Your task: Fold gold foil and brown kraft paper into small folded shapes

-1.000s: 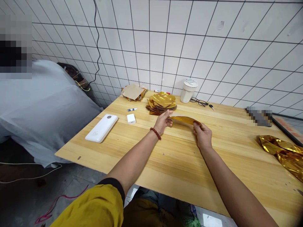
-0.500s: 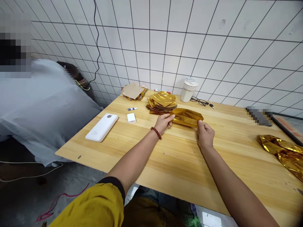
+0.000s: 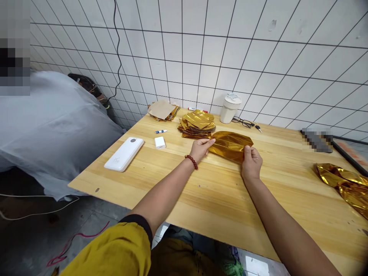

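A shiny gold foil sheet (image 3: pixel 230 143) is held between both hands, just above the wooden table (image 3: pixel 218 191). My left hand (image 3: pixel 200 148), with a red bead bracelet at the wrist, pinches its left end. My right hand (image 3: pixel 252 164) grips its right end, fingers closed. Just behind the sheet lies a stack of folded gold foil pieces (image 3: pixel 197 124).
A white power bank (image 3: pixel 124 153), a small white charger (image 3: pixel 160 142) and a small tube (image 3: pixel 160 131) lie at left. A white cup (image 3: pixel 229 109), glasses (image 3: pixel 243 123), brown paper (image 3: pixel 161 110) stand near the tiled wall. Crumpled gold foil (image 3: pixel 343 184) lies at right. A person in grey sits at left.
The foil sheet, seen edge-on a second ago, has been tilted up and spread so its face shows. Both hands shifted slightly right and toward the wall.
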Tool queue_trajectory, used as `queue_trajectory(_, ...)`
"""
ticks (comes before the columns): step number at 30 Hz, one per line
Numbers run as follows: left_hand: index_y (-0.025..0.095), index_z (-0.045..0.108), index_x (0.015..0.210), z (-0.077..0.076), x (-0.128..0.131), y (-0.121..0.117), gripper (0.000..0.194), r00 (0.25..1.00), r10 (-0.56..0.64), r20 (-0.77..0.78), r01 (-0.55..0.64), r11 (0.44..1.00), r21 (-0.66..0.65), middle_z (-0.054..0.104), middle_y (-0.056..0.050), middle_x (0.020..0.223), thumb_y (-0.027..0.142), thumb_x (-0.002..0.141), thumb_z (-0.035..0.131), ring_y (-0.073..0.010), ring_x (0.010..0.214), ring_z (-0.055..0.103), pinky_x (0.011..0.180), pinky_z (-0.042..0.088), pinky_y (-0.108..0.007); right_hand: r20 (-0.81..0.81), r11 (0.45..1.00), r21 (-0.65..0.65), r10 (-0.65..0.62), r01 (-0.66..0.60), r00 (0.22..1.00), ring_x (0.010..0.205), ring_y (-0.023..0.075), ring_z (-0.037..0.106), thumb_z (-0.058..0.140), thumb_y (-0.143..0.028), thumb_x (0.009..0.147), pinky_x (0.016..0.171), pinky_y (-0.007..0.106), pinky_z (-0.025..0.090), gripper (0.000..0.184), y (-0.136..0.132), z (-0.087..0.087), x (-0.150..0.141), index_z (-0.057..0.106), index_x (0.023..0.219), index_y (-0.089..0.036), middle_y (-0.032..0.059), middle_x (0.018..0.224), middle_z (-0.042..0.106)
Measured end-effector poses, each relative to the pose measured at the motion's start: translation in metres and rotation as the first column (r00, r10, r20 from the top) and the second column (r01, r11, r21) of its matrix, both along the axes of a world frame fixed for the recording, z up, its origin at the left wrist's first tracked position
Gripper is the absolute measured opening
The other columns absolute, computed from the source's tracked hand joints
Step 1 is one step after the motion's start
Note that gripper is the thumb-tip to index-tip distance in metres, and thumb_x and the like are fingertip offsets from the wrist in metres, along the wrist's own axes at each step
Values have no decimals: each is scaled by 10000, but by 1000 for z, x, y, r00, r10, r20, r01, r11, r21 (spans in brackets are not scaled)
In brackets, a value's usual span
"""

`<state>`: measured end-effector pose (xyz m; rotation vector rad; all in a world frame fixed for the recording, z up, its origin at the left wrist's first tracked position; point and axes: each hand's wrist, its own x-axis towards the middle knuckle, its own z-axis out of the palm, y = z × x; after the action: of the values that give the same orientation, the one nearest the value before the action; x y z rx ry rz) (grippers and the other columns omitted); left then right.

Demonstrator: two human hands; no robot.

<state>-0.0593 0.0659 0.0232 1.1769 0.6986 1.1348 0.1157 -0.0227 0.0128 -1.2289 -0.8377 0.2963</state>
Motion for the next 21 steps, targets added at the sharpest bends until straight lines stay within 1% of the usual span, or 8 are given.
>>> queue_trajectory(2,169,680,601,-1,0,0,344,996,88,0,-87,990,111,565,11,560,494,642,786,-85,564,509,546,392,-220,-81,999,18,-46,47,996,466,97,334,636,-582,807,460,239,318,425,2,-2,2,480,636,-226,-72,527,384)
queue_trajectory(3,174,701,625,0,0,0,311,992,124,21,-125,981,148,624,-8,647,470,637,795,-103,658,553,625,428,-228,-123,998,21,-55,58,991,456,93,332,644,-585,799,447,236,318,428,3,-3,3,476,635,-226,-74,521,384)
queue_trajectory(5,175,732,689,0,-1,-1,308,991,125,54,-131,982,136,667,-29,750,470,629,800,-117,732,570,673,438,-233,-185,999,7,-49,51,981,461,89,367,686,-587,757,446,231,345,418,5,-4,4,521,648,-219,-66,532,437)
queue_trajectory(9,144,726,740,2,-3,-2,460,997,-46,59,49,998,-47,547,7,557,592,639,753,-61,493,413,474,294,-216,-210,998,-68,-26,12,977,463,89,425,752,-580,670,432,230,366,407,5,-2,1,627,712,-194,-44,564,544)
queue_trajectory(11,142,703,725,2,-4,-2,462,993,-81,89,89,993,-83,496,33,523,577,597,790,-43,458,365,445,239,-207,-205,994,-111,-20,-3,979,408,85,391,753,-577,667,388,230,318,407,4,-1,-1,638,728,-191,-60,501,507)
queue_trajectory(13,142,675,698,2,-4,-1,457,988,-92,123,105,989,-102,501,34,534,562,579,809,-40,459,377,436,227,-201,-195,990,-139,-12,-16,981,363,82,350,745,-576,675,358,233,268,406,2,0,-2,640,734,-188,-74,450,466)
queue_trajectory(17,141,649,682,0,-4,1,504,971,-120,205,149,980,-132,549,5,571,626,609,765,-64,486,444,441,279,-209,-181,990,-139,-3,-23,983,352,90,373,749,-564,674,357,238,268,395,1,0,-2,635,720,-189,-71,443,464)
queue_trajectory(21,136,645,654,0,-2,-1,445,977,-106,185,131,983,-128,590,15,601,488,503,871,-86,552,511,555,412,-235,-165,988,-142,35,-59,986,359,85,348,741,-535,705,365,234,246,362,-1,0,-4,599,673,-203,-82,432,409)
